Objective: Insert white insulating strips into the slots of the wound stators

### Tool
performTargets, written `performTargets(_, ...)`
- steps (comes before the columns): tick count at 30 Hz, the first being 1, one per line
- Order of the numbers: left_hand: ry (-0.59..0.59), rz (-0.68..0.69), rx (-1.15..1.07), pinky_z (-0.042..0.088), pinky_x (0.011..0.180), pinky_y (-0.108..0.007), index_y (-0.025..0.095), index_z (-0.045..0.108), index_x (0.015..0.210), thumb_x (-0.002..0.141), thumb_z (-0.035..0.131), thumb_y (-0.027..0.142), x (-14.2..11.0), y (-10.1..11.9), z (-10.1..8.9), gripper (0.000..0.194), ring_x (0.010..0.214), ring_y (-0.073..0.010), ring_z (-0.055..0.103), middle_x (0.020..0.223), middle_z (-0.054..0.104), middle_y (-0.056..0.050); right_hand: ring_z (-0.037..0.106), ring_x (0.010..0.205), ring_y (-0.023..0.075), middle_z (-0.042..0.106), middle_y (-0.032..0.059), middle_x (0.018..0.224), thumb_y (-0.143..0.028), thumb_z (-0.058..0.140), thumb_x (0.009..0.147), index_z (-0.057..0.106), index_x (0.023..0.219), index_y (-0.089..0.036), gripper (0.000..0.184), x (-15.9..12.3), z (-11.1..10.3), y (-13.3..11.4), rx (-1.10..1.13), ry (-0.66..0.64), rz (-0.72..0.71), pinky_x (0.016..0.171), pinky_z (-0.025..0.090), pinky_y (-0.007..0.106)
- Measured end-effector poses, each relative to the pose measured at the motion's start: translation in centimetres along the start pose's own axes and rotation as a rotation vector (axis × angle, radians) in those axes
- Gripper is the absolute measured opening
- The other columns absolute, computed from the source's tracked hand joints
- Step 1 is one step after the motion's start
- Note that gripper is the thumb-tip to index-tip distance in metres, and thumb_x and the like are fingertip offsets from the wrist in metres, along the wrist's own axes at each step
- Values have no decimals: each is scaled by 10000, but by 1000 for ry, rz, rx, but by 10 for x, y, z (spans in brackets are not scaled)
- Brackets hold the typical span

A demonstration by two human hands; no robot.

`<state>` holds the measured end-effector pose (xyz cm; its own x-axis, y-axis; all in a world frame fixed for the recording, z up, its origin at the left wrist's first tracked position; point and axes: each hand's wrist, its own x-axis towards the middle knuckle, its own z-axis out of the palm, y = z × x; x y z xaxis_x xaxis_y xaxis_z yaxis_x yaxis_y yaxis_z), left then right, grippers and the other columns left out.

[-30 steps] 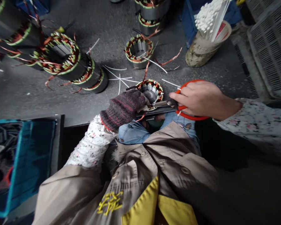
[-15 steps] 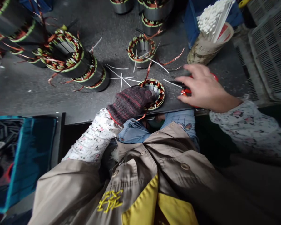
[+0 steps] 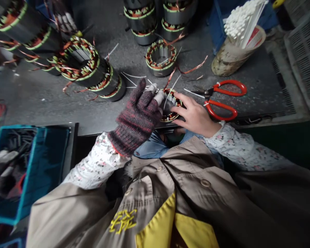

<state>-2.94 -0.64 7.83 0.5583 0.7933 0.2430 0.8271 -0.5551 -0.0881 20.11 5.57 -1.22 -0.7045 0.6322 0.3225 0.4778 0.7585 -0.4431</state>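
A small stator (image 3: 167, 117) with copper windings and a pale green rim lies near the table's front edge. My left hand (image 3: 142, 113), in a dark knitted glove with white fingertips, is at its left side, fingers spread. On the right rim, my bare right hand (image 3: 195, 115) rests with fingers apart. A thin white strip (image 3: 172, 90) crosses the stator's opening between the hands. Scissors with red handles (image 3: 229, 88) lie on the table to the right of my right hand. More white strips (image 3: 134, 75) lie loose beyond my left hand.
Another stator (image 3: 161, 67) sits just beyond. Stacked stators (image 3: 93, 77) stand at left and more (image 3: 142, 27) at the back. A worn cup (image 3: 226, 60) of white sticks stands at right. A blue bin (image 3: 49, 151) is at lower left. Another person's gloved hand (image 3: 64, 17) shows at the back left.
My right hand has left the scissors and moved left to the stator. My left hand has come off the stator's rim and spread its fingers. A white strip now crosses the near stator.
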Motion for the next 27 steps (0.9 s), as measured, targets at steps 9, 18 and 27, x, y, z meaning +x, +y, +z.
performTargets(9, 18, -259, -211, 389, 1236, -608, 134, 738, 956, 906, 685, 463, 7, 38, 70, 337, 979, -299, 737, 868, 761, -115, 699, 1175, 319, 672, 182, 1339, -210, 657, 875, 663, 1228, -181, 354, -7, -2, 48, 133, 378, -8, 834, 663, 432)
performTargets(18, 647, -797, -931, 636, 832, -389, 212, 684, 1173, 986, 384, 754, -13, -18, 7, 646, 874, -208, 764, 992, 789, -56, 764, 998, 305, 758, 166, 1162, -283, 602, 950, 694, 1075, -157, 200, -5, 4, 55, -187, 343, -158, 811, 630, 418)
performTargets(27, 219, -647, 95, 514, 1059, -574, 228, 727, 850, 690, 755, 780, -11, -161, -77, 576, 1018, -325, 682, 885, 739, -80, 748, 997, 288, 769, 145, 1156, -369, 548, 985, 721, 1075, -164, 283, -6, 4, 54, -215, 247, -110, 833, 594, 417)
